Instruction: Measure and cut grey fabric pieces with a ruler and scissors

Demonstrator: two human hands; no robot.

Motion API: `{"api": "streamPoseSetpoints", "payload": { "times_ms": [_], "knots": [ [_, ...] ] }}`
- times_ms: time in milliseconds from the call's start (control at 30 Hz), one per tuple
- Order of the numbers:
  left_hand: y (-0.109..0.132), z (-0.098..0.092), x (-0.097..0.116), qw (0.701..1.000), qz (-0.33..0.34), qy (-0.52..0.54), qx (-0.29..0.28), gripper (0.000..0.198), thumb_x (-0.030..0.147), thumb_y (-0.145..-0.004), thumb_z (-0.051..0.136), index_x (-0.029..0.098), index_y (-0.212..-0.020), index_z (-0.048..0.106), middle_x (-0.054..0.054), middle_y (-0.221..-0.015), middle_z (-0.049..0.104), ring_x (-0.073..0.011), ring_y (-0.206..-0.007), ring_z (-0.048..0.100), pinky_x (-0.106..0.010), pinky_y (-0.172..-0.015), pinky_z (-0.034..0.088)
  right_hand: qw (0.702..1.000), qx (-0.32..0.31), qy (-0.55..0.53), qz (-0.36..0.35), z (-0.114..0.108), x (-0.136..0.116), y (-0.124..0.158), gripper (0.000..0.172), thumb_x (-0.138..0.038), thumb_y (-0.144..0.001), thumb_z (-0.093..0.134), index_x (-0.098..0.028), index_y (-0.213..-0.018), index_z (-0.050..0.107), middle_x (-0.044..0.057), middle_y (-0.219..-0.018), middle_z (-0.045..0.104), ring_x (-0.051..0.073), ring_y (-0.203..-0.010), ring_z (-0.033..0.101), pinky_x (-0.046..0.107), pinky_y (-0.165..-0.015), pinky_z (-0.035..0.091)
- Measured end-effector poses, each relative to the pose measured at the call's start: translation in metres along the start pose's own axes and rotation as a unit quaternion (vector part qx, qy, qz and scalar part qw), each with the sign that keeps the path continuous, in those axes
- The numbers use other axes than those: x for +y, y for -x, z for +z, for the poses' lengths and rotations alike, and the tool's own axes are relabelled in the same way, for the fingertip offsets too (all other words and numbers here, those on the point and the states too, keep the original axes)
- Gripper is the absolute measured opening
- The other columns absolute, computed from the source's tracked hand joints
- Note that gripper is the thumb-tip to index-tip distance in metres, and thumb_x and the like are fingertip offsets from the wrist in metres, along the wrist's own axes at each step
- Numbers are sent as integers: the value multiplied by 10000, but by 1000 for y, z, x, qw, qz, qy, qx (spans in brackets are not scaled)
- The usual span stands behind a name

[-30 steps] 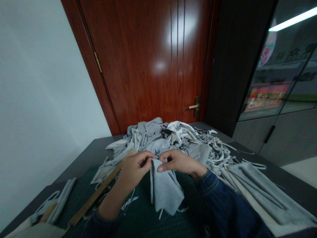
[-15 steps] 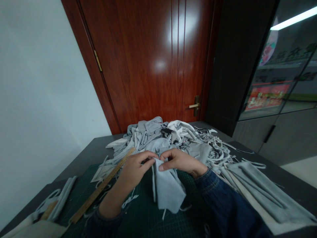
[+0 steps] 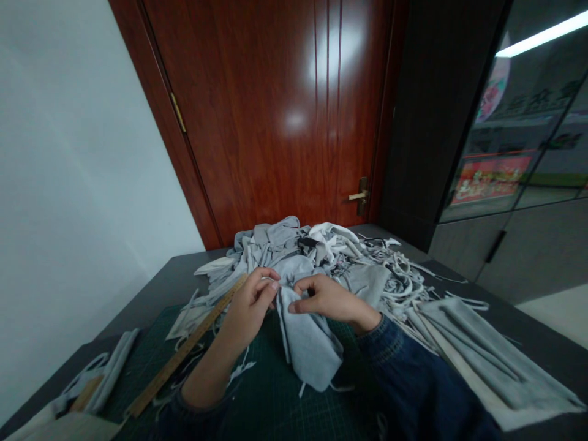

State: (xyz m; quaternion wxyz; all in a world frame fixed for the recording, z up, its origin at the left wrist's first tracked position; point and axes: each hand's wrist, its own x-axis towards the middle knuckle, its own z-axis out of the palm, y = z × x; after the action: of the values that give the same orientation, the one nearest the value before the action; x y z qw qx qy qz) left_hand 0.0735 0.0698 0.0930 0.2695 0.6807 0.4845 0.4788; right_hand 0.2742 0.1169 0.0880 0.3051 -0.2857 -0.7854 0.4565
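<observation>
A light grey piece of cloth (image 3: 312, 349), folded in layers like a small bag, hangs from my hands above the green cutting mat (image 3: 275, 407). Thin white strings trail from its lower end. My right hand (image 3: 321, 300) grips its upper part, thumb in front and fingers bent behind. My left hand (image 3: 252, 303) is closed in a pinch at the cloth's upper left edge; the bit between thumb and forefinger is too small to make out clearly. A wooden ruler (image 3: 193, 343) lies slanted beside my left forearm.
Behind my hands sits a heap of grey cloth pieces (image 3: 266, 245), with tangled cords (image 3: 399, 275) at its right. Folded grey cloth (image 3: 487, 355) lies on the right of the dark table (image 3: 151, 285). Rolled cloth (image 3: 113, 370) is at far left. A brown door (image 3: 266, 122) stands behind.
My left hand has shifted slightly left and up, with its fingertips at the cloth's edge. The cloth's top has tilted left with it. My right hand keeps its grip.
</observation>
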Motion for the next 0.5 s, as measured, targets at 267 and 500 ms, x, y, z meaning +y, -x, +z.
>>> {"api": "streamPoseSetpoints", "payload": {
  "times_ms": [267,500],
  "knots": [
    [-5,-5,-2,992,-57,-64,91,255,484,-779,689,244,-830,758,-14,-844,773,-255,-849,705,-349,-764,513,997,78,4,-16,-3,9,-5,194,-358,-748,788,-192,-765,688,-35,-728,624,163,-739,547,277,-723,394],
    [-15,-45,-4,937,-62,187,289,302,477,-719,758,225,-852,659,23,-814,658,-177,-749,608,-275,-663,498,982,173,-1,-79,-38,18,0,142,-245,-812,651,-214,-929,726,10,-879,701,203,-864,621,327,-835,447]
  ]
}}
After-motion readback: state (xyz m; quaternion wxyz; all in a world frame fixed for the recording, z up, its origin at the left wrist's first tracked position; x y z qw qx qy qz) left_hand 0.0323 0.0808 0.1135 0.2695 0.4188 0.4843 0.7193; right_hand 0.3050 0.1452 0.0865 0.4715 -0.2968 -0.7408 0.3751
